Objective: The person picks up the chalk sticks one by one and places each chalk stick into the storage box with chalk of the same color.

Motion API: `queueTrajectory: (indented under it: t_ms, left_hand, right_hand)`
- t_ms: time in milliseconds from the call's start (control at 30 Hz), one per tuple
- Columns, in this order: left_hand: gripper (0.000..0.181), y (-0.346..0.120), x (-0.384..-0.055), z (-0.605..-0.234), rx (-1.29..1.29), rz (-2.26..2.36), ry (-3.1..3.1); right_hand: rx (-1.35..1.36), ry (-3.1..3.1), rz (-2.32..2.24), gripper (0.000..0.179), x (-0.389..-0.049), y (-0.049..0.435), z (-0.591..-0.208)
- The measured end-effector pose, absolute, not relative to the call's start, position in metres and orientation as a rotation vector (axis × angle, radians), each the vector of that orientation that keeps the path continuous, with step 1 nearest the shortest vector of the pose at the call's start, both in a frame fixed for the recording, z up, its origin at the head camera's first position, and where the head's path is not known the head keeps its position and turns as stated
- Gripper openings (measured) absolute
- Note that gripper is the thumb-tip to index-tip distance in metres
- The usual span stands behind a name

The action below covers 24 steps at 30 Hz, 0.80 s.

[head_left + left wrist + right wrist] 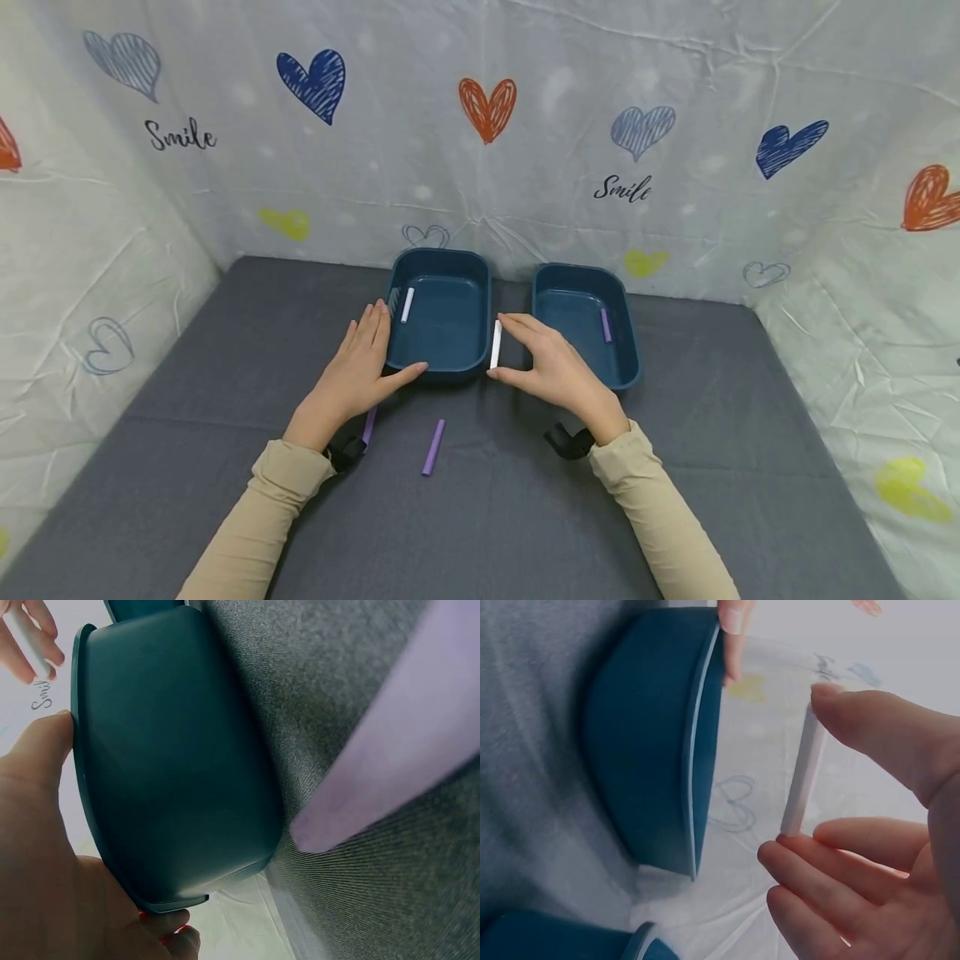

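Note:
My right hand point(558, 362) pinches a white chalk stick point(495, 344) end to end between thumb and fingertips, above the gap between two blue bins. In the right wrist view the same chalk point(802, 772) is plain. My left hand point(356, 371) lies against the left bin point(441, 373), fingers straight along its left side and thumb at the near rim. Another white chalk stick point(407, 305) lies inside that bin. The right bin point(633, 358) contains a purple chalk stick point(606, 326).
On the grey cloth, one purple chalk stick point(432, 447) lies in front of the left bin. A second purple stick point(370, 427) is partly hidden by the left wrist. A white curtain printed with hearts point(487, 111) hangs behind the bins and at both sides.

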State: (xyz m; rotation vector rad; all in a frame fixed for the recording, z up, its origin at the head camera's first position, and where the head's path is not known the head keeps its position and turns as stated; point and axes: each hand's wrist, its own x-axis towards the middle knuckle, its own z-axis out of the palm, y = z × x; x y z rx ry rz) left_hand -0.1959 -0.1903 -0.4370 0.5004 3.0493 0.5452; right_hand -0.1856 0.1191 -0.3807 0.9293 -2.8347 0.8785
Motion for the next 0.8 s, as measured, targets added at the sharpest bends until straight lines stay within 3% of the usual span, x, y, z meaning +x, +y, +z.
queueTrajectory:
  t_ms: [800]
  left_hand:
    - [0.114, -0.191, -0.196, -0.438, 0.498, 0.528, 3.061]
  right_hand:
    - [0.913, -2.758, 0.926, 0.077, -0.226, 0.09, -0.367]
